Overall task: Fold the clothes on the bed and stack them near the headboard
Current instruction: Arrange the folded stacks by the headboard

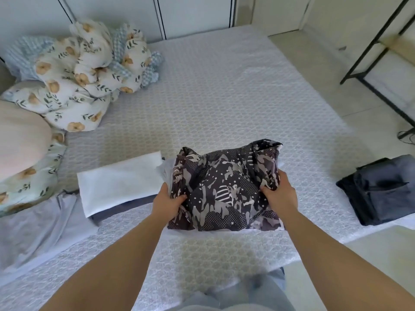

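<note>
Meanwhile both hands, left hand [168,202] and right hand [279,194], grip the folded patterned garment [224,189] on the bed [213,97], fingers curled round its edges.

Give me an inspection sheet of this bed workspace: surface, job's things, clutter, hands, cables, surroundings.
Surface: mattress with a white textured cover, mostly bare in the middle.
Job's things: patterned garment, folded, held at the near edge; white folded cloth to its left, lying on a darker piece; dark folded clothes at the right edge; pale lilac garment, unfolded, near left.
Clutter: floral duvet bunched at far left; pink pillow at the left.
Hands: left hand grips the garment's left side; right hand grips its right side.
Cables: dark cord on the floor at right.
Surroundings: black metal rack at right; pale wardrobe doors beyond the bed.
</note>
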